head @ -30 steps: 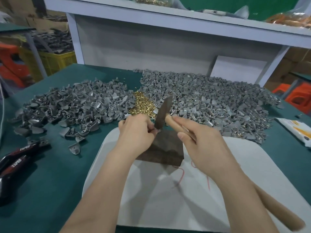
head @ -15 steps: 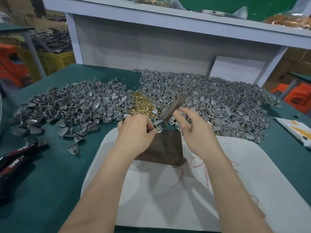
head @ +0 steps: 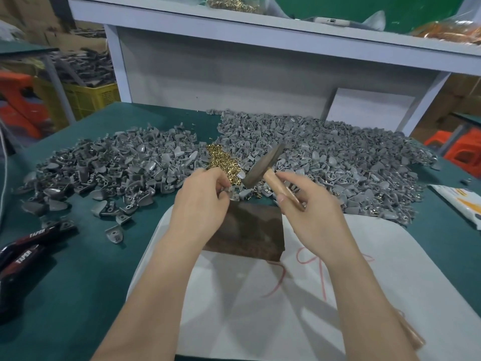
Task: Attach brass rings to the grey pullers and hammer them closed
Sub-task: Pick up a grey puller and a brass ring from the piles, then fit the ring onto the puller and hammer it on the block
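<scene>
Head view. The left hand point(head: 200, 201) pinches one grey puller point(head: 231, 192) between thumb and fingertips, at the far edge of the dark block point(head: 250, 230). Whether a ring already sits on it cannot be told.

The right hand point(head: 309, 212) is curled round the wooden handle of the hammer point(head: 263, 165), close under the dark head. The head is tilted up and clear of the puller.

The brass rings point(head: 221, 160) form a small heap toward the bench's point(head: 78, 282) far edge, between two large puller piles point(head: 338, 162).

Judgement: the puller looks light, stiff and smooth, a flared wedge with an eyelet. It is likely to skid when struck, so it is best pinched by the broad end. The rings appear tiny and thin, and light taps should suffice. The block is flat and rough and rests on a white mat point(head: 286, 303) at the near edge.
</scene>
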`<state>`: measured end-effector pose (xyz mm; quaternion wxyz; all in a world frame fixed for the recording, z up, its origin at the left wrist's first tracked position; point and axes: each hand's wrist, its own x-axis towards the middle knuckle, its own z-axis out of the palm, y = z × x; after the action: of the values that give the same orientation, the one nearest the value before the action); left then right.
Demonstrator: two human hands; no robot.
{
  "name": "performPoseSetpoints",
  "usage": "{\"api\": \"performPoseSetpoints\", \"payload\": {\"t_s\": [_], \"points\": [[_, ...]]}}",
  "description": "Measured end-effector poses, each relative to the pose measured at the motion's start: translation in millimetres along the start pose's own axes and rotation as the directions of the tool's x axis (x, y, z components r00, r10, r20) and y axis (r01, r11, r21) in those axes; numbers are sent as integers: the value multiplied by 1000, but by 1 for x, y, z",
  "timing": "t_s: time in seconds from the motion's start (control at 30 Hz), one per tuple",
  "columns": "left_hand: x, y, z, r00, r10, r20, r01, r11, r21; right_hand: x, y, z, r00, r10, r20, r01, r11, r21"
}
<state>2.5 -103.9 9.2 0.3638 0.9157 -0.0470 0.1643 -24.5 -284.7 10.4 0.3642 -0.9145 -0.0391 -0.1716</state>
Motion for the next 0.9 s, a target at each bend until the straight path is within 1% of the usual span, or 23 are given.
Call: {"api": "performPoseSetpoints", "payload": {"t_s": [0.07,0.17,0.33,0.43,0.6,0.9], "points": [[0,-1,-1,1000,1,6,-1,1000,29,-1,-2,0,1000,-2,18,2,1000,-3],[1,-2,0,1000,-14,16,14,1000,16,-4,-5,0,999,-20,31,20,1000,-4],[3,-6,0,998,-55,20,55,998,16,-9,-12,0,999,-25,-21,25,1000,-19],[3,-6,0,997,-72,24,72,997,4,-12,-19,1,998,-52,-45,50,998,-42],[3,-7,-1,997,-77,24,77,997,5,-16,-26,4,998,-67,14,68,990,-126],[3,-7,1,999,-42,2,42,999,-6,-18,-35,7,994,-85,66,96,977,-189]]}}
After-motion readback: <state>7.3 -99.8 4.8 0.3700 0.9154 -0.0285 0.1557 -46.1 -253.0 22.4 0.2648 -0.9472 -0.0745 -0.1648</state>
